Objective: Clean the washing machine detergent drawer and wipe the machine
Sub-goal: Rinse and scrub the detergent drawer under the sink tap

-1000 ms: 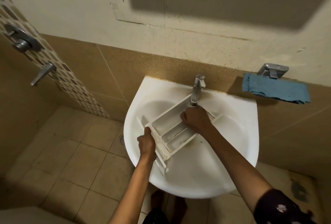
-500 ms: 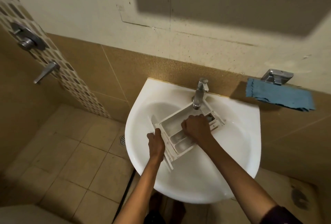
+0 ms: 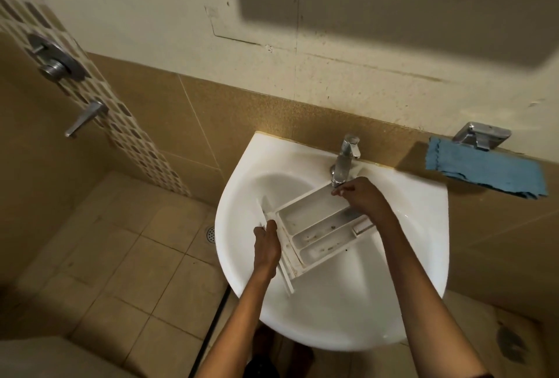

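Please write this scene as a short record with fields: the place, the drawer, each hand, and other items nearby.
place: white sink with a metal faucet
drawer: detergent drawer in the basin, dark specks in its compartments
left: left hand grips the drawer's front panel
right: right hand over the drawer's far end, below the spout; grip unclear
nearby: blue cloth by the wall, right of the sink
water: cannot tell if running

The drawer [image 3: 314, 226] is white plastic, split into three long compartments, all flecked with dark grime. It sits tilted across the sink [image 3: 332, 317] bowl, its back end under the tap [image 3: 344, 162]. The left hand [image 3: 266, 244] grips its front panel. A blue cloth [image 3: 484, 172] hangs on the wall right of the sink.
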Motion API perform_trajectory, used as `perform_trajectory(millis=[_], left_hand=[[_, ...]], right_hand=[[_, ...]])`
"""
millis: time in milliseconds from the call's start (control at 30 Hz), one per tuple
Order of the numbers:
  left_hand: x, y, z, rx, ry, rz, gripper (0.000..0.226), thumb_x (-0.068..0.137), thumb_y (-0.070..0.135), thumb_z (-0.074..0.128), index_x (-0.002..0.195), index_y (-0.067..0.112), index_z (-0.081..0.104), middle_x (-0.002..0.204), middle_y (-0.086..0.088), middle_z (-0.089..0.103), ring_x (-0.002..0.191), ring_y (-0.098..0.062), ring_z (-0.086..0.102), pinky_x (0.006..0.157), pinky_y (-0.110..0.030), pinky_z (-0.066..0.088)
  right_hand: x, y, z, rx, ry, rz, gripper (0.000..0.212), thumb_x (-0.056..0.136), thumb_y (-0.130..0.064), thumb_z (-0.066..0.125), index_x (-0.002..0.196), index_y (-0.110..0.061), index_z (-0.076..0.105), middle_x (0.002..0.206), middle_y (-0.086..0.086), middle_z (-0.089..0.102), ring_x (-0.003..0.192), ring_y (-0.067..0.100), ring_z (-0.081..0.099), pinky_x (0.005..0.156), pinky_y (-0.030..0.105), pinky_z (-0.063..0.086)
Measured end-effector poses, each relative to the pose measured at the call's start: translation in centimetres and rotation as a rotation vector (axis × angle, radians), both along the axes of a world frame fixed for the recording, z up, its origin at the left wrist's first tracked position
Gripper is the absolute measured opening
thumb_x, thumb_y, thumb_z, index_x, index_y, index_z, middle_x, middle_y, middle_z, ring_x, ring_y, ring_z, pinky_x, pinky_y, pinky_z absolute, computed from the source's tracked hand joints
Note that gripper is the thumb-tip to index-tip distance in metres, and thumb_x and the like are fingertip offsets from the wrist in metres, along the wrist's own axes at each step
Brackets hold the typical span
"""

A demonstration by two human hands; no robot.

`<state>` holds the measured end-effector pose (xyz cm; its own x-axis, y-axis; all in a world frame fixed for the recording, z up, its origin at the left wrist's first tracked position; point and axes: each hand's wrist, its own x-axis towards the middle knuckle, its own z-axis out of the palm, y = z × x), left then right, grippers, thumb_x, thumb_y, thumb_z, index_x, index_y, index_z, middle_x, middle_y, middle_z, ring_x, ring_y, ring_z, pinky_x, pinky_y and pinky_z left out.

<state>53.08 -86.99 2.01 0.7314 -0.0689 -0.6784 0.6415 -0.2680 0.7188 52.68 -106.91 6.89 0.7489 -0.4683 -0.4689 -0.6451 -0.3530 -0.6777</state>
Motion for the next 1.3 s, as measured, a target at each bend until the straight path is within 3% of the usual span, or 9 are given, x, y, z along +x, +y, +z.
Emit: perform_trajectory(millis=[133,300,433,533,633,833,967,1167,1300], left_hand=[[1.2,0.1,-0.4,-0.023,0.035,-0.107,0.041,0.096,0.035,0.029,0.119,0.003,0.043,0.105,-0.013,0.055,0.084,-0.022,0.053,0.059,-0.028,0.038],[2.4,-0.8,-1.0,-0.003,0.015,-0.256,0.068,0.081,0.054,0.031,0.126,0.004,0.041,0.121,-0.017,0.055,0.093,-0.028,0.056,0.058,-0.028,0.040],[2.9,-1.0,-1.1,0.016,-0.027,-0.293,0.066,0.086,0.049,0.031,0.130,-0.001,0.038,0.130,-0.024,0.049,0.110,-0.036,0.053,0.079,-0.039,0.045],[3.6,-0.9,-0.6,0.053,-0.071,-0.299,0.051,0.098,0.036,0.031,0.132,-0.001,0.035,0.133,-0.020,0.046,0.118,-0.034,0.048,0.095,-0.041,0.040],[4.6,-0.9,-0.8,0.007,-0.081,-0.293,0.078,0.076,0.064,0.040,0.127,0.005,0.046,0.123,-0.015,0.056,0.105,-0.028,0.055,0.099,-0.042,0.043],[4.6,-1.9,-1.4,-0.008,-0.116,-0.392,0.110,0.051,0.096,0.037,0.113,0.007,0.059,0.106,-0.014,0.067,0.094,-0.029,0.065,0.091,-0.044,0.051],[4.3,-2.6,-0.5,0.053,-0.141,-0.423,0.065,0.091,0.060,0.037,0.129,0.008,0.042,0.119,-0.009,0.056,0.098,-0.022,0.055,0.082,-0.032,0.042],[4.7,-2.6,-1.6,0.076,-0.170,-0.420,0.063,0.092,0.057,0.037,0.127,0.005,0.046,0.121,-0.012,0.057,0.104,-0.026,0.056,0.083,-0.032,0.042],[4.7,-2.7,-1.6,0.081,-0.177,-0.420,0.066,0.091,0.059,0.037,0.125,0.003,0.048,0.120,-0.014,0.059,0.104,-0.028,0.058,0.084,-0.035,0.045]], right_hand=[[0.1,-0.7,0.9,0.487,0.000,-0.337,0.029,0.094,0.013,0.029,0.115,0.019,0.047,0.081,0.007,0.053,0.083,0.031,0.060,0.049,0.022,0.053],[-0.4,-1.4,0.0,0.635,-0.146,-0.578,0.022,0.091,0.019,0.027,0.096,0.010,0.045,0.094,0.022,0.048,0.077,0.036,0.056,0.100,0.046,0.043],[-1.0,-1.5,-0.8,0.764,-0.255,-0.656,0.023,0.092,0.016,0.035,0.106,0.022,0.052,0.095,0.031,0.058,0.085,0.038,0.060,0.075,0.033,0.057],[-0.5,-1.0,-1.0,0.980,-0.364,-0.746,0.020,0.094,0.012,0.035,0.089,0.015,0.054,0.124,0.034,0.050,0.097,0.038,0.060,0.092,0.042,0.049],[0.1,-0.4,-0.9,1.160,-0.372,-0.854,0.027,0.096,0.008,0.032,0.118,0.015,0.047,0.134,0.030,0.045,0.126,0.039,0.046,0.104,0.046,0.038],[1.1,0.1,-1.5,1.252,-0.322,-1.006,0.040,0.097,0.007,0.022,0.134,0.014,0.036,0.136,0.026,0.045,0.130,0.034,0.042,0.105,0.046,0.035],[1.3,0.3,-2.1,1.251,-0.324,-1.066,0.040,0.097,0.006,0.019,0.130,0.011,0.041,0.111,0.027,0.054,0.129,0.031,0.044,0.100,0.045,0.037],[1.7,0.8,-2.7,1.270,-0.356,-1.025,0.033,0.097,0.006,0.020,0.087,0.010,0.052,0.084,0.021,0.052,0.076,0.029,0.052,0.097,0.038,0.041],[0.2,1.2,-2.3,1.159,-0.242,-0.774,0.027,0.094,0.010,0.028,0.084,0.008,0.053,0.076,0.017,0.056,0.071,0.024,0.052,0.059,0.029,0.057]])
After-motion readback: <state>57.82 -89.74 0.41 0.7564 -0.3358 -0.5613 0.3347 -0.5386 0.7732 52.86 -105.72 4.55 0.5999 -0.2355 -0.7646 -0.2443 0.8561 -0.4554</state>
